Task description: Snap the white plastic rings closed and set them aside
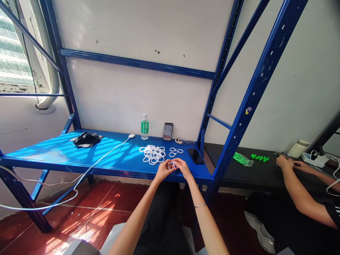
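Note:
My left hand (pixel 164 169) and my right hand (pixel 182 167) meet above the front edge of the blue shelf (pixel 53 150). Both pinch one small white ring (pixel 171 164) between their fingertips. Just beyond them lies a pile of several white rings (pixel 153 154). A few loose white rings (pixel 175 151) lie to the pile's right. A black phone (pixel 196 156) rests flat right of my hands.
A green-labelled water bottle (pixel 145 126) stands at the wall. A white cable (pixel 106 154) runs across the shelf and off its edge. A black bag (pixel 86 139) lies at left. On the right, another person's hands (pixel 285 162) work beside green parts (pixel 259 158).

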`<state>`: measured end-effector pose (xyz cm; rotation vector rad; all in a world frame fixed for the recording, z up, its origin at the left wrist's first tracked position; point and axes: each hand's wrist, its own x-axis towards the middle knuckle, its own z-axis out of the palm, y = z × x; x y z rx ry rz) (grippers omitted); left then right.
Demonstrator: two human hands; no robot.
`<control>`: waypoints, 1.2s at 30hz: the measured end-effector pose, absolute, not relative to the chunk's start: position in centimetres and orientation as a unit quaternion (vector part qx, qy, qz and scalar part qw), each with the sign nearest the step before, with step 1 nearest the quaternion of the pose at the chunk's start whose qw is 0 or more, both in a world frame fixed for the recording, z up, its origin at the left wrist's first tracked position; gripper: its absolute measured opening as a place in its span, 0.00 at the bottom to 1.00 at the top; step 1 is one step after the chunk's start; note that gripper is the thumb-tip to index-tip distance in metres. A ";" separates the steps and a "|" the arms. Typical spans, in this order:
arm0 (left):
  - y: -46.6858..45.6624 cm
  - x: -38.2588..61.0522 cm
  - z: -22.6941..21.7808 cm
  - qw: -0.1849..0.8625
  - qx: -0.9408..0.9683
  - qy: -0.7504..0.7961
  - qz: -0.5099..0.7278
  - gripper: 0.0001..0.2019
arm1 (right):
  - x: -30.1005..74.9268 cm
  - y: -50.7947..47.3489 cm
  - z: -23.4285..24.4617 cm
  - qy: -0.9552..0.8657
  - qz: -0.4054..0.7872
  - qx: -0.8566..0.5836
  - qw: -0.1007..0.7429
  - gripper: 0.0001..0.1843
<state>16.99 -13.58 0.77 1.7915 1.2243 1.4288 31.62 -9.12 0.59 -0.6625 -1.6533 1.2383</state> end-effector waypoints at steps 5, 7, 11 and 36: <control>-13.6 17.0 0.7 0.262 0.669 0.460 0.521 0.16 | 31.6 -9.3 0.8 -0.673 0.513 -0.261 0.463 0.13; -13.6 17.0 0.7 0.260 0.670 0.462 0.519 0.16 | 31.6 -9.4 1.0 -0.677 0.509 -0.265 0.461 0.12; -13.4 17.0 0.4 0.257 0.667 0.466 0.522 0.15 | 31.6 -9.6 1.2 -0.686 0.497 -0.276 0.454 0.12; -13.5 16.7 0.9 0.305 0.633 0.444 0.556 0.18 | 31.8 -9.1 0.5 -0.692 0.480 -0.287 0.458 0.14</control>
